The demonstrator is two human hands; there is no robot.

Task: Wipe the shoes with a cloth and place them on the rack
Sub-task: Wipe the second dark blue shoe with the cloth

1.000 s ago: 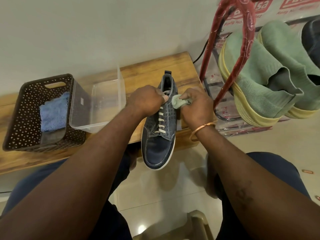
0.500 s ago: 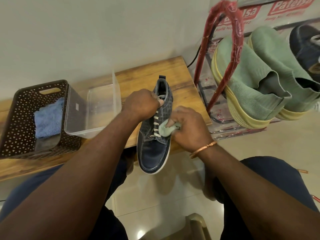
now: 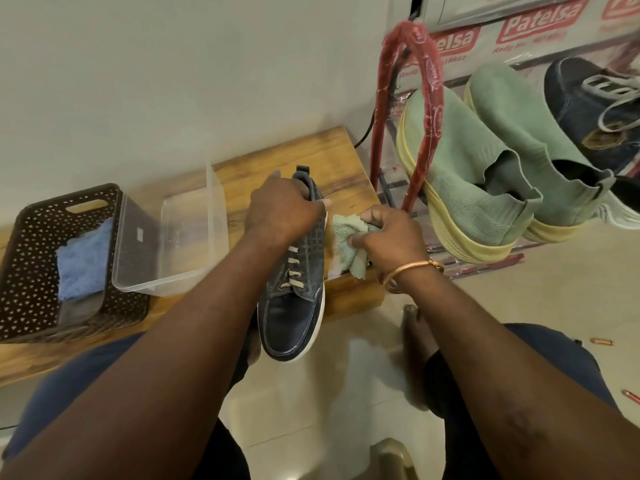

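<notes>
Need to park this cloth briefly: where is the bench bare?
Bare wood lies behind the navy shoe, between the clear tub and the bench end by the red rack. The left part is crowded by tub and basket.

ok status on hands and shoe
Left hand grips navy shoe at collar. Right hand holds green cloth beside it. Nothing seen blocking the rack.

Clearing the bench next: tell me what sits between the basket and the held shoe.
Head view: a clear tub sits between the basket and the shoe, close beside the basket.
</notes>
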